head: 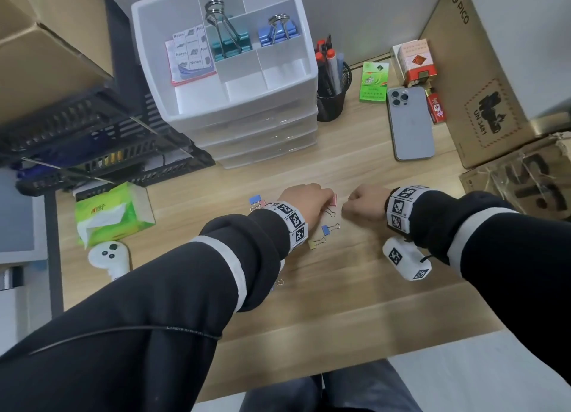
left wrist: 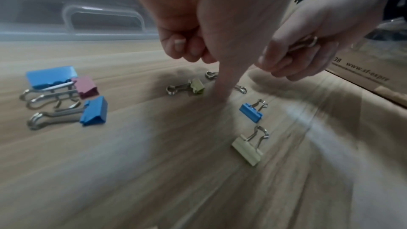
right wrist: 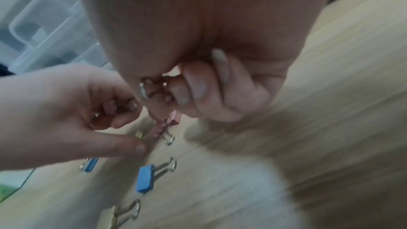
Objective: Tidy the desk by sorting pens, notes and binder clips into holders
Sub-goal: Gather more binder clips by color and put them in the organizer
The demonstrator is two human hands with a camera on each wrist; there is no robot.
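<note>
Small binder clips are lying scattered on the near middle of the wooden counter [head: 355,152]: a blue clip [head: 327,228] and a pale yellow clip [head: 315,243] are sitting just near of the left hand [head: 304,200], and a cluster of two blue clips and a pink one [left wrist: 86,88] is lying to its left. The left hand is curling over pink clips [right wrist: 108,109], holding them in its grip while its thumb is reaching down beside a pink clip on the wood [right wrist: 164,128]. The right hand [head: 364,204], just to the right, is closing its grip round the wire handles of a clip [right wrist: 152,88]. Farther back, the white drawer organizer [head: 306,56] is holding teal clips [head: 230,45], blue clips [head: 278,33] and a notes pad [head: 190,56] in separate compartments. A black mesh pen cup [head: 332,102] is standing to its right.
</note>
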